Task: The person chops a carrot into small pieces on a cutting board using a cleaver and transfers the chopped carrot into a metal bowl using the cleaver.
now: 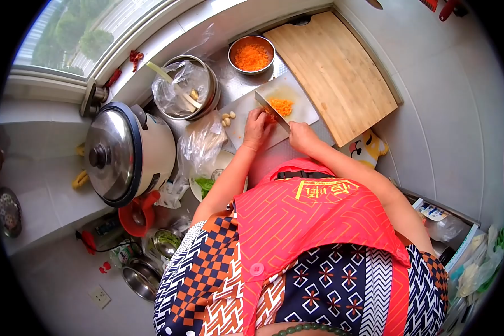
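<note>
My right hand (301,137) is closed around the handle of a kitchen knife (269,108), whose broad blade stands on the white cutting board (242,106). On the blade's left side, my left hand (256,130) has its fingers curled down over some carrot (270,116), partly hidden by the fingers and blade. A small pile of finely chopped carrot (282,105) lies to the right of the blade. Several peeled garlic cloves (228,119) rest near the board's left edge, beside my left hand.
Behind the board stands a metal bowl (252,70) of chopped carrot. A large wooden board (333,73) lies to the right. Stacked bowls (211,92) with a plastic bag, and a lidded cooker (157,148), stand left. A plate (195,189) with greens sits by my left forearm.
</note>
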`<move>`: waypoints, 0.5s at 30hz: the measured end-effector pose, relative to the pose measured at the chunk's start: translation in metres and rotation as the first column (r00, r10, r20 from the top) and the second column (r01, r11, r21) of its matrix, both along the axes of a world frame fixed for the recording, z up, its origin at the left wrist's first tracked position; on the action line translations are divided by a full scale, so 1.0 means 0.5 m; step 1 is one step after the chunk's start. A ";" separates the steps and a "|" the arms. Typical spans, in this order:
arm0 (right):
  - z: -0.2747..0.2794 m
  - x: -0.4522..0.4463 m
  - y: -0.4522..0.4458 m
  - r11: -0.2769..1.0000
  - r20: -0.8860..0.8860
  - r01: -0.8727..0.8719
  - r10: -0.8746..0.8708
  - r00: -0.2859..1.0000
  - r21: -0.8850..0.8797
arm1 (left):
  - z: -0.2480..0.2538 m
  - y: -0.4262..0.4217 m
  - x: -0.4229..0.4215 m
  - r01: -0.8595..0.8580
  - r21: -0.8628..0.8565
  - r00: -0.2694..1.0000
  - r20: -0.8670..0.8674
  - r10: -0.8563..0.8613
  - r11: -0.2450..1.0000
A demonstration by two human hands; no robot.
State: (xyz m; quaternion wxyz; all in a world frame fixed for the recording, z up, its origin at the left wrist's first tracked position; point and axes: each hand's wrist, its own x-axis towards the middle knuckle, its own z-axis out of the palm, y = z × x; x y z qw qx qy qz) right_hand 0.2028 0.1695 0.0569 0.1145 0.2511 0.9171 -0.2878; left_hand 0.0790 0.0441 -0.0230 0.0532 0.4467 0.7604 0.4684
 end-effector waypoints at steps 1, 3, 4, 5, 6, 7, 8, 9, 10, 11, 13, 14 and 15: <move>0.005 -0.002 -0.001 1.000 0.014 0.002 -0.001 1.000 -0.007 | -0.007 -0.002 -0.003 0.012 -0.019 1.000 -0.003 -0.012 1.000; 0.001 0.000 0.003 1.000 0.012 -0.003 0.003 1.000 -0.003 | -0.012 0.001 -0.003 0.022 -0.025 1.000 -0.008 -0.023 0.999; -0.011 0.002 0.004 1.000 -0.002 -0.011 0.011 1.000 0.003 | -0.011 0.002 -0.002 0.020 -0.016 1.000 -0.009 -0.020 1.000; -0.022 0.005 0.006 1.000 -0.017 -0.020 0.020 1.000 0.009 | -0.010 0.002 -0.001 0.017 -0.009 1.000 -0.010 -0.017 1.000; -0.018 0.005 0.007 1.000 -0.022 -0.022 0.022 1.000 0.005 | -0.009 0.002 -0.002 0.014 0.004 1.000 -0.019 -0.013 1.000; -0.013 0.008 0.007 1.000 -0.026 -0.023 0.023 0.999 0.001 | -0.009 0.003 -0.002 0.011 0.015 1.000 -0.027 -0.010 1.000; -0.010 0.011 0.005 1.000 -0.028 -0.026 0.025 0.999 -0.004 | -0.010 0.002 -0.001 0.007 0.026 0.999 -0.033 -0.007 1.000; 0.002 0.011 0.001 1.000 -0.034 -0.016 0.016 0.999 -0.002 | -0.011 0.002 0.000 0.009 0.037 1.000 -0.030 -0.008 0.999; 0.016 0.013 -0.002 1.000 -0.039 -0.006 0.006 0.999 -0.003 | -0.012 0.001 0.000 0.011 0.045 1.000 -0.026 -0.010 0.999; 0.026 0.015 -0.006 1.000 -0.044 0.004 -0.004 0.999 -0.002 | -0.013 0.000 0.001 0.014 0.055 1.000 -0.023 -0.012 0.998; 0.029 0.016 -0.005 1.000 -0.031 -0.018 0.018 0.999 -0.001 | -0.021 0.001 0.000 0.008 0.048 0.999 -0.047 -0.006 0.999; 0.031 0.017 -0.003 1.000 -0.025 -0.028 0.028 0.999 0.000 | -0.024 0.003 -0.001 0.007 0.045 0.998 -0.060 -0.004 0.999; 0.033 0.018 -0.001 1.000 -0.011 -0.029 0.029 1.000 -0.003 | -0.023 0.005 -0.001 0.004 0.051 0.998 -0.062 -0.001 0.999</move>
